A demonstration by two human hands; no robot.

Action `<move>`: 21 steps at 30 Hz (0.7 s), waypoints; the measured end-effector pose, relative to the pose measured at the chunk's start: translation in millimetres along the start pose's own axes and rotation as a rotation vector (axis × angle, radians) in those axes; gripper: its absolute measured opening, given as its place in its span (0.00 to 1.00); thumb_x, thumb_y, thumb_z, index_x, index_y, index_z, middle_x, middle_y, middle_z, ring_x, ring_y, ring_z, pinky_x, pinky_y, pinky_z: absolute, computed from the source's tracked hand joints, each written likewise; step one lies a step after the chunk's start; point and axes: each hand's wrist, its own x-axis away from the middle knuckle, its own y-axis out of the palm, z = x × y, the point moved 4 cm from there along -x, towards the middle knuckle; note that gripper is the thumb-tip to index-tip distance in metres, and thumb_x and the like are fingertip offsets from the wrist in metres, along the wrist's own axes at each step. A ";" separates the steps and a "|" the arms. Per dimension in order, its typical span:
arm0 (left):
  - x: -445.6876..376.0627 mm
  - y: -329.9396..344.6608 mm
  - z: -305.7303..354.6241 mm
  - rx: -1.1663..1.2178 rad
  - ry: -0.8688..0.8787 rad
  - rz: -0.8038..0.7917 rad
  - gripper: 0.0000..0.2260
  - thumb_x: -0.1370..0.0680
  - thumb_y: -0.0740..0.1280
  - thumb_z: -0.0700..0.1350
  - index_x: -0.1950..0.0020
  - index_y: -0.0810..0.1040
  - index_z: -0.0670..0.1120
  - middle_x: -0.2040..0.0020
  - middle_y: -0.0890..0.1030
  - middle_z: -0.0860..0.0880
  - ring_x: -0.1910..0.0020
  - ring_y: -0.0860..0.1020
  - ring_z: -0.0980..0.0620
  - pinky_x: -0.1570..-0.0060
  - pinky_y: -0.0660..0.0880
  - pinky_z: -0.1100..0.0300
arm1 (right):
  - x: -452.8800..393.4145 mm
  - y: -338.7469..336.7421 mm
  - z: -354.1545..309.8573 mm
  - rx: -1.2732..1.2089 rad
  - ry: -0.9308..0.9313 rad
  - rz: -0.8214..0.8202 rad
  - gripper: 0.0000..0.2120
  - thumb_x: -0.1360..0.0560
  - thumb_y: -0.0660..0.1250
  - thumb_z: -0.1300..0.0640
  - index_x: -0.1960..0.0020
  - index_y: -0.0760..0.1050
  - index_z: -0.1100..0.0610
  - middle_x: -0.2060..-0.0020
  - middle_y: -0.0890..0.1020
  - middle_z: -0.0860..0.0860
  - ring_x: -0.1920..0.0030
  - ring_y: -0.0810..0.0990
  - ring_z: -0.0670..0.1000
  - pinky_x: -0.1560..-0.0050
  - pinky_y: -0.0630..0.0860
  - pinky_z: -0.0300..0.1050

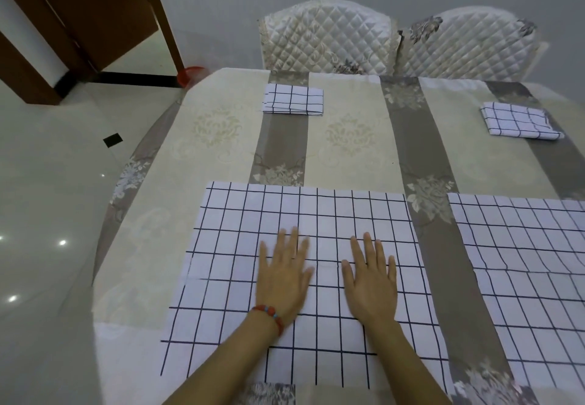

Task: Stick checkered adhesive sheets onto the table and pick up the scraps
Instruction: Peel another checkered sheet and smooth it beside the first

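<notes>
A large white sheet with a dark grid [240, 246] lies flat on the near part of the table [215, 138]. My left hand [283, 274], with a red bead bracelet at the wrist, presses flat on the sheet's middle, fingers straight. Just to its right, my right hand [372, 281] lies flat on the same sheet, fingers spread. A second checkered sheet [531, 278] lies spread out at the right edge of view. Two folded checkered sheets rest farther back: one at centre [292, 99], one at the right [519, 120].
The table wears a cream and brown-grey striped floral cloth. Two quilted white chairs [329, 40] [468, 43] stand at its far side. A glossy tiled floor lies to the left, with a brown door [95, 15] and a red object [190, 73] beyond the table's corner.
</notes>
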 end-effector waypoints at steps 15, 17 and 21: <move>13.3 22.2 12.4 -0.010 0.033 -0.046 0.28 0.22 0.40 0.59 0.27 0.57 0.48 0.27 0.65 0.46 0.27 0.56 0.47 0.33 0.51 0.44 | -110.9 -20.3 28.5 0.008 0.094 -0.079 0.28 0.22 0.39 0.41 0.25 0.47 0.50 0.24 0.46 0.50 0.24 0.42 0.53 0.25 0.40 0.56; 12.4 21.7 12.0 0.000 0.026 -0.054 0.28 0.22 0.40 0.59 0.27 0.57 0.48 0.27 0.65 0.45 0.27 0.55 0.47 0.34 0.52 0.43 | -101.7 -27.0 17.6 -0.026 0.085 -0.005 0.27 0.20 0.41 0.45 0.25 0.48 0.54 0.24 0.48 0.52 0.24 0.44 0.54 0.25 0.41 0.57; 11.9 22.9 12.7 0.006 0.018 -0.056 0.28 0.22 0.41 0.59 0.27 0.58 0.46 0.27 0.62 0.45 0.26 0.52 0.47 0.34 0.53 0.43 | -39.0 -3.3 -37.2 -0.001 -0.498 -0.222 0.31 0.26 0.30 0.37 0.26 0.44 0.47 0.26 0.44 0.44 0.25 0.43 0.47 0.25 0.41 0.52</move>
